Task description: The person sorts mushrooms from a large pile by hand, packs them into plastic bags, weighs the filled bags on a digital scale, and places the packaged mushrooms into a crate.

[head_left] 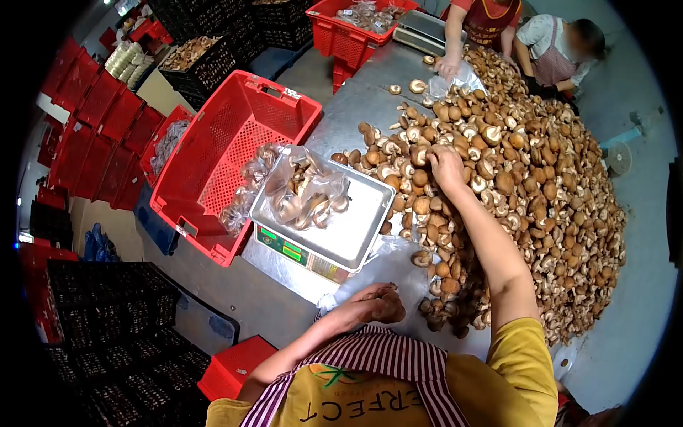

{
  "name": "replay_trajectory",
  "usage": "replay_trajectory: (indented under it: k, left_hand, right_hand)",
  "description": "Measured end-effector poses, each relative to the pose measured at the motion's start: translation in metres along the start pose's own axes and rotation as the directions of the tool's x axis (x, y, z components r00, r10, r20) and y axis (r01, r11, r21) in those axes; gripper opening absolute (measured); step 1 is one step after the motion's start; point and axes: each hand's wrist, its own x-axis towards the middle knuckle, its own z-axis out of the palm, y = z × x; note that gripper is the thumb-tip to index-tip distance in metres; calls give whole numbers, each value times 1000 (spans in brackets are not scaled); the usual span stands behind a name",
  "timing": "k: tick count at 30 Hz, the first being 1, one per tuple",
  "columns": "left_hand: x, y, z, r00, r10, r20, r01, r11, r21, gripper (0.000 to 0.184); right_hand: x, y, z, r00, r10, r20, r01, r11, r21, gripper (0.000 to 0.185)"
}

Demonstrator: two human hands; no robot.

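Looking down past a striped apron (388, 354) and yellow shirt (525, 366), you've got the left hand (356, 307) closest, hanging by the table edge with its fingers curled in pretty far; honestly can't tell if anything's tucked inside. Just past it there's loose clear plastic (402, 267) on the metal table (356, 107), then a scale (359, 238) with an open bag of mushrooms (306, 196) sitting on its tray. The right hand (448, 171) is out at the near side of a huge mushroom pile (548, 192), half open, fingers bent down onto the brown caps, though I can't tell if it has a proper grip on one. The pile covers most of the table's right side. Beside the scale, a big red crate (206, 117) has bagged mushrooms (238, 210) along its scale-side edge. Further up, a co-worker in a dark red apron (491, 25) has a hand on a clear bag (466, 77), next to another person in a white top (541, 32). Way back, there's another red crate (341, 35) with bags in it.
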Motion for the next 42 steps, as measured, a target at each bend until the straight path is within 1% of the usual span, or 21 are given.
replay_trajectory:
  k: [2, 5, 7, 8, 10, 11, 15, 18, 20, 21, 22, 24, 25, 29, 31, 33, 37, 38, 39, 41, 42]
  left_hand:
    - [-1, -2, -1, 1000, -1, 2, 1, 1000, -9, 49]
    - [-7, -3, 5, 1000, -17, -1, 17, 1000, -18, 46]
    - [-10, -2, 9, 999, -43, -32, 45, 996, 83, 45]
    - [-9, -5, 9, 998, -61, -7, 61, 994, 94, 45]
    - [-12, -15, 8, 997, -55, -50, 55, 998, -9, 49]
    - [-14, -15, 9, 997, -77, -30, 77, 997, 3, 49]
    - [-23, -27, 0, 997, -66, -42, 64, 997, -53, 50]
    - [-29, -31, 1, 994, -74, -76, 71, 997, -37, 51]
    - [-29, -32, 4, 993, -71, -91, 67, 997, -46, 51]
    - [-30, -33, 5, 991, -69, -115, 62, 996, -63, 51]
    - [-29, -37, 1, 994, -65, -93, 59, 996, -63, 53]
    - [-29, -33, 9, 990, -91, -108, 87, 995, -41, 54]
    - [-26, -31, 13, 986, -110, -122, 108, 994, -24, 55]
    - [-10, -43, 11, 986, -141, -89, 144, 989, 21, 57]
    - [-5, -40, 22, 984, -156, -89, 160, 986, 39, 58]
    - [-3, -41, 29, 981, -165, -103, 169, 985, 29, 58]
    - [-1, -42, 42, 977, -183, -111, 190, 980, 58, 58]
    - [0, -43, 43, 977, -182, -110, 190, 979, 70, 61]
    - [1, -44, 44, 978, -178, -105, 187, 979, 85, 60]
    - [0, -41, 49, 971, -196, -137, 211, 972, 104, 58]
    - [2, -45, 46, 968, -194, -161, 213, 970, 115, 58]
  right_hand:
    - [-10, -19, -17, 994, -73, -85, 70, 997, -34, 12]
    - [-27, -42, -2, 980, -107, 169, 119, 991, -65, 16]
    - [-41, -54, 13, 935, -105, 338, 183, 961, -207, 19]
    - [-49, -51, 30, 962, -69, 265, 78, 997, -24, 21]
    - [-59, -39, 57, 987, -123, 101, 122, 992, 16, 22]
    - [-58, -36, 64, 969, -243, 34, 246, 959, -142, 22]
    - [-65, -35, 73, 994, -105, 39, 109, 984, -140, 13]
    - [-84, -60, 29, 998, -55, 38, 57, 998, -38, 12]
    - [-92, -68, -3, 995, 105, 4, -104, 991, 86, 14]
    - [-88, -57, -15, 997, 69, -18, -71, 988, -140, 16]
    - [-93, -41, -32, 982, 52, -182, -73, 992, -107, 16]
    - [-98, -23, -70, 952, 277, -134, -294, 948, -126, 14]
    - [-104, 7, -60, 919, 188, -346, -254, 955, -154, 15]
    - [-115, 61, -65, 947, 256, -197, -315, 862, -397, 19]
    - [-116, 46, -77, 857, 424, -292, -473, 872, -123, 18]
    - [-126, 51, -81, 932, 330, -148, -357, 909, -217, 16]
    - [-156, 54, -97, 949, 293, -115, -291, 956, 31, 11]
    - [-156, 54, -108, 940, 319, -122, -314, 948, 56, 13]
    - [-153, 53, -124, 918, 396, -20, -395, 917, 51, 15]
    - [-146, 73, -144, 911, 376, -170, -385, 923, -22, 21]
    - [-136, 76, -174, 831, 553, -61, -549, 833, 70, 27]
